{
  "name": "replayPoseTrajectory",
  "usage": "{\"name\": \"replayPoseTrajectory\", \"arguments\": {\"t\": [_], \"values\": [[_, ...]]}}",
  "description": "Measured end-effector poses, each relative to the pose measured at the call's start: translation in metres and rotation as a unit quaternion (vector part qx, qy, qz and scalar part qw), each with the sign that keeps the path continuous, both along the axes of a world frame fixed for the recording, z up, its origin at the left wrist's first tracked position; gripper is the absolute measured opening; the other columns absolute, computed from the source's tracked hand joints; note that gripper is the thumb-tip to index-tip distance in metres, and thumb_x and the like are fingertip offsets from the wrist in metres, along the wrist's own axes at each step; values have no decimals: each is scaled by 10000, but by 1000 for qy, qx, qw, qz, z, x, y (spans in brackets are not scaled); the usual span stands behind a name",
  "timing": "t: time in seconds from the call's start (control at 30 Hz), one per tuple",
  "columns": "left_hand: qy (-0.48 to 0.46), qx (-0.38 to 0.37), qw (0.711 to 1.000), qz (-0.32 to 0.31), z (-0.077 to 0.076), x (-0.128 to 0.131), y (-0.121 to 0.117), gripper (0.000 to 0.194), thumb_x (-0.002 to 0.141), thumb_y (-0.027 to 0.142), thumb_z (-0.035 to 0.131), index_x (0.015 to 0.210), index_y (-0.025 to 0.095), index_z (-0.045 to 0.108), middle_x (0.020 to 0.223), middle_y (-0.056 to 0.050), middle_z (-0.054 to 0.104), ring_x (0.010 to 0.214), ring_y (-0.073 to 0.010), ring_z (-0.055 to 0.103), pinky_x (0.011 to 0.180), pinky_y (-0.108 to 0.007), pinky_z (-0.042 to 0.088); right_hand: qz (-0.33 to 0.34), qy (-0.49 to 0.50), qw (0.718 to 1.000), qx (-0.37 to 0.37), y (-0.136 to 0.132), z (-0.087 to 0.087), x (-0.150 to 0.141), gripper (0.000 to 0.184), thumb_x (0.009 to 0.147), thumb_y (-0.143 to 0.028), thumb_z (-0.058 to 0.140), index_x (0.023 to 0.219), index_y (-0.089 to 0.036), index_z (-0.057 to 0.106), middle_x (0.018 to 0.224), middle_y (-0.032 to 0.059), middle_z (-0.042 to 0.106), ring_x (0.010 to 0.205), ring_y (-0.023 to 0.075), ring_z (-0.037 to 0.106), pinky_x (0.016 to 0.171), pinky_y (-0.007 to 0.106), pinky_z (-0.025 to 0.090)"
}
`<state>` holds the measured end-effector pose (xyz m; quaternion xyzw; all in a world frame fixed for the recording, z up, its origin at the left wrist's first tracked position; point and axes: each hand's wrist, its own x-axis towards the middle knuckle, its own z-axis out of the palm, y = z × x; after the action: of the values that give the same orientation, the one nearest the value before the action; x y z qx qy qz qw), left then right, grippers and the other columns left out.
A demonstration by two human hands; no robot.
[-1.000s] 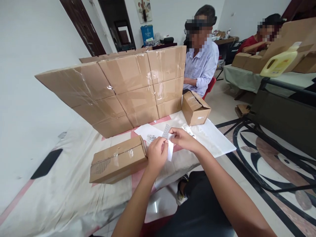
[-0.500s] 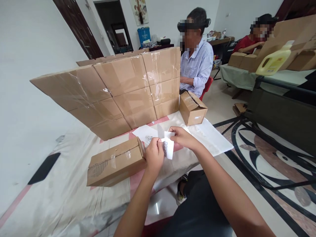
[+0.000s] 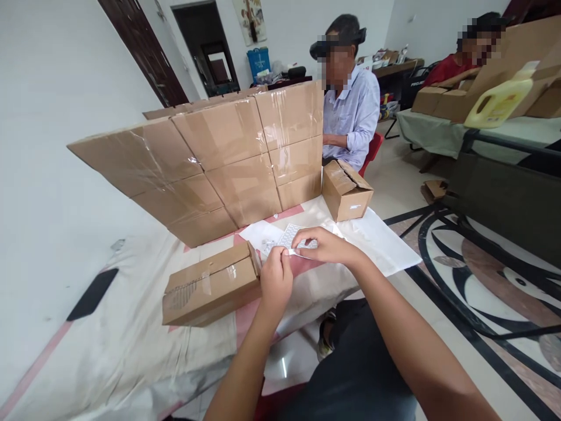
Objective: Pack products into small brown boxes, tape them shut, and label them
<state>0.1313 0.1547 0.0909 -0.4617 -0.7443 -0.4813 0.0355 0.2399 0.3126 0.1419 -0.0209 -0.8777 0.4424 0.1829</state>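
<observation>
Over the table's near edge, my left hand (image 3: 277,275) pinches the near left corner of a white sheet (image 3: 288,235) printed with rows of small dark-outlined shapes. My right hand (image 3: 323,244) has its thumb and index finger closed at the sheet's near edge, beside the left thumb, and it hides the sheet's right part. Another white paper (image 3: 256,232) with small printed drawings lies flat just beyond. Close by on the left is a closed cardboard box (image 3: 210,283), its end near my left wrist.
Stacked cardboard boxes (image 3: 236,158) form a wall across the table's back. A smaller box (image 3: 348,196) with raised flaps stands at the right, near a person in a light blue shirt (image 3: 359,111). A dark flat object (image 3: 94,293) lies far left. Another person (image 3: 460,70) sits farther right.
The white sheet has gone from upright and bent to lying flatter, with its printed face upward. My right hand has come round over its right side, palm down. The view has shifted slightly.
</observation>
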Motion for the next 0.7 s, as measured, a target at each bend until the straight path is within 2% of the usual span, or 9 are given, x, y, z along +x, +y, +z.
{"name": "replayPoseTrajectory", "arguments": {"t": [0.07,0.2,0.27,0.4,0.47,0.53,0.63,0.7], "values": [[-2,0,1000,-7,3,2,-6,256,1031,346,381,917,200,558,803,-12,649,724,-141,587,700,-257,417,-11,12,1000,4,-5,-2,-4,124,864,-144,600,878,-185,716,872,11,728,825,159,649,785,274,469],[-1,-10,999,-43,-1,13,-36,216,1015,347,458,920,195,578,770,13,646,665,-104,583,652,-216,436,-125,3,990,67,-16,-18,-19,126,828,-71,580,804,-163,663,811,23,699,756,151,626,733,257,442],[11,-20,997,-69,-11,18,-58,211,998,327,490,871,197,596,712,27,629,618,-90,570,618,-200,433,-155,-33,982,100,-28,-28,-30,122,862,-103,577,874,-163,682,871,45,727,790,166,648,743,266,441],[40,-32,995,-82,-44,14,-105,216,947,298,550,769,198,618,610,37,606,513,-79,531,551,-195,421,-147,-119,966,175,-57,-48,-54,231,949,-189,516,1087,-194,701,1083,77,755,929,214,697,761,289,448],[47,-34,997,-52,-61,4,-129,209,936,297,562,762,198,624,614,31,619,493,-80,527,535,-199,422,-143,-135,962,191,-67,-56,-63,259,957,-184,489,1110,-191,698,1127,92,745,984,239,699,764,301,454],[51,-32,998,6,-74,-9,-152,181,932,294,574,789,197,628,644,27,628,502,-85,526,536,-207,422,-144,-138,962,188,-72,-62,-71,268,956,-173,475,1107,-178,696,1126,109,736,994,255,698,759,311,458],[65,0,989,130,-82,-35,-185,142,913,297,601,813,196,608,693,21,593,562,-105,500,579,-237,417,-147,-133,963,182,-76,-66,-79,280,966,-171,457,1129,-169,686,1118,119,723,996,260,690,769,321,461],[75,46,972,218,-83,-56,-202,136,882,313,630,835,197,577,800,-4,573,711,-139,519,694,-279,445,-145,-126,965,179,-79,-66,-81,287,983,-180,441,1140,-169,681,1110,118,718,999,255,683,789,326,461]]}}
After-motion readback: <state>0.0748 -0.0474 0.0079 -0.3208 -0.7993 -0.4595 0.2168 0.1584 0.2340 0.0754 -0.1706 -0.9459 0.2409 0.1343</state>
